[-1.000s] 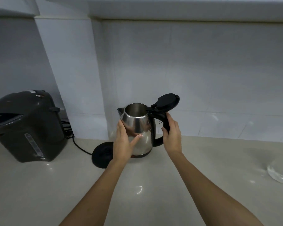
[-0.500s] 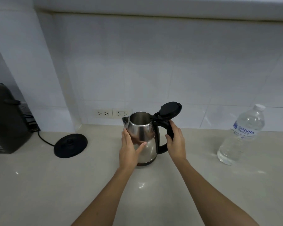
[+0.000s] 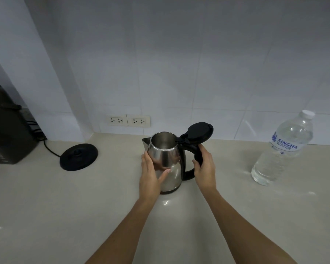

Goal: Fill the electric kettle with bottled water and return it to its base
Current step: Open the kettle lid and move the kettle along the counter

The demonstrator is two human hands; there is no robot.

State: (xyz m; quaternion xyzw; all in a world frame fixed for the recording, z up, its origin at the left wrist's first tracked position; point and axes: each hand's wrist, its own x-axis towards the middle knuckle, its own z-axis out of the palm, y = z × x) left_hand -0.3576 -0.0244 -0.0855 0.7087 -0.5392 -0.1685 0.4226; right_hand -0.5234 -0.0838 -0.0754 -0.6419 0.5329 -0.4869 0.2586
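On the counter (image 3: 46, 206), kettle (image 3: 167, 164) upright, lid (image 3: 199, 131) open, well right of its base (image 3: 78, 156). Left hand (image 3: 151, 178) flat against body; right hand (image 3: 205, 168) wrapped around handle (image 3: 197, 155). Capped water bottle (image 3: 283, 149) far right.

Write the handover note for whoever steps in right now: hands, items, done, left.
Left hand: flat against the steel kettle body, steadying it.
Right hand: closed around the kettle's black handle.
Kettle stands upright on the counter, lid flipped open, off its base, which sits to the left.
Water bottle stands to the right, cap on.
Done: kettle off base, lid opened.
Left: uncap bottle, pour, close lid, return kettle to base.
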